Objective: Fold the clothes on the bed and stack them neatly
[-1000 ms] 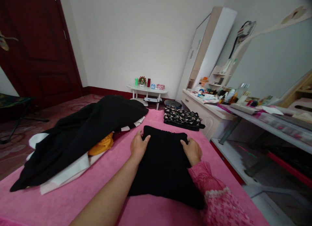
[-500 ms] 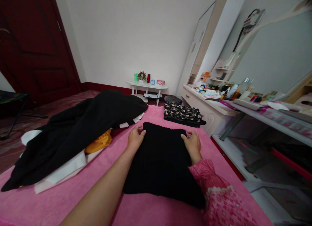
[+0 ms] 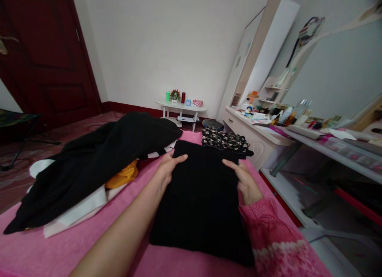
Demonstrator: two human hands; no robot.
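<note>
Black garment [image 3: 199, 205], one, lay flat-folded over the pink cover [image 3: 59, 253], far corners pinched under the thumbs of the left hand [image 3: 166, 165] and the right hand [image 3: 247, 182], the floral stack [image 3: 222, 139] beyond seemingly finished, the dark heap [image 3: 119, 137] leftward unfolded.
</note>
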